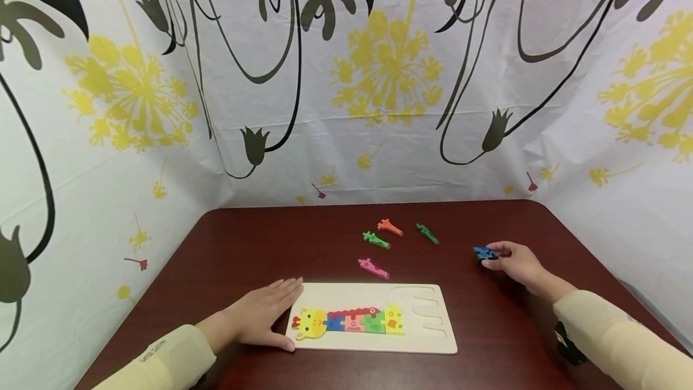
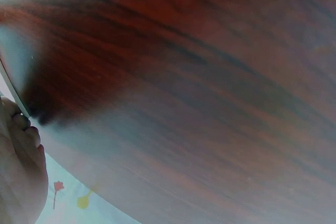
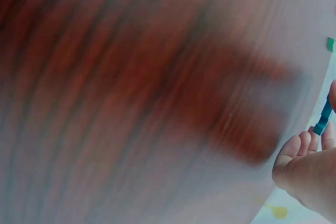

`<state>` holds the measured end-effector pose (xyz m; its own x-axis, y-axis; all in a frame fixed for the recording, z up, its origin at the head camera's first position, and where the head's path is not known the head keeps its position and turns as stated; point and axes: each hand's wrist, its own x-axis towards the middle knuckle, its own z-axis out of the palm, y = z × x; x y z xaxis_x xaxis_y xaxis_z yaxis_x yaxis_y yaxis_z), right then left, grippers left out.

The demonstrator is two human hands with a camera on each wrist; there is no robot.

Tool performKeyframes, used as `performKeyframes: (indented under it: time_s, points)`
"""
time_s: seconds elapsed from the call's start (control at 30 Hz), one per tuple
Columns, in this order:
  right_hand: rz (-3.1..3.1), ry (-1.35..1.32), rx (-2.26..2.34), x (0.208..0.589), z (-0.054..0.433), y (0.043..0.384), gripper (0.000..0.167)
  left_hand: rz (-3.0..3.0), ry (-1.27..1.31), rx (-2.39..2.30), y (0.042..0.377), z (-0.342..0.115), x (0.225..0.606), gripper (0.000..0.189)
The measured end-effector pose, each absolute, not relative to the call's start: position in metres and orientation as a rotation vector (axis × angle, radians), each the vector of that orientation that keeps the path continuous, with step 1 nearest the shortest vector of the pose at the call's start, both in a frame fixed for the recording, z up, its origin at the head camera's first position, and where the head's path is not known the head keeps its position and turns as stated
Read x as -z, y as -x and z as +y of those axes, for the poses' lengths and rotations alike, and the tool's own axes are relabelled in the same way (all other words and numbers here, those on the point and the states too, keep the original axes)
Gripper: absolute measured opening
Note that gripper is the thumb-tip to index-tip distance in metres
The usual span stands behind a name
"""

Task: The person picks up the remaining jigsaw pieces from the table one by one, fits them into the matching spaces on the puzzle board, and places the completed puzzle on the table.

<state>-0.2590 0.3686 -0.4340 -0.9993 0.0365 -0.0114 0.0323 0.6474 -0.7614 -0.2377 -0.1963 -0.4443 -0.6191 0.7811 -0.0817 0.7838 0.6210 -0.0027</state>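
Dark red table (image 1: pixel 500 333), as I view it remotely. A pale puzzle board (image 1: pixel 373 343) lies at the near middle; I see the left hand (image 1: pixel 266 313), fingers extended, touching its left edge. The right hand (image 1: pixel 517 265), farther and to the right, pinches a blue piece (image 1: pixel 485 253) between thumb and fingers. Four loose pieces (image 1: pixel 373 268) lie beyond the board.

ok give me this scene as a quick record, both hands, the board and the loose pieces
left hand: rests at the left end of the board
right hand: holds a blue piece
board: bears joined giraffe pieces, grooves to their right
loose on table: pink piece, light green piece, orange piece, dark green piece
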Motion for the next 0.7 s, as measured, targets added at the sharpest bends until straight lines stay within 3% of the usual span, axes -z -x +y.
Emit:
performKeyframes:
  time_s: [0.7]
  points:
    - [-2.823,-0.08,-1.33,0.418,0.353,0.263,0.055,2.759,-1.356,0.043,0.239,-0.199,0.445,0.109]
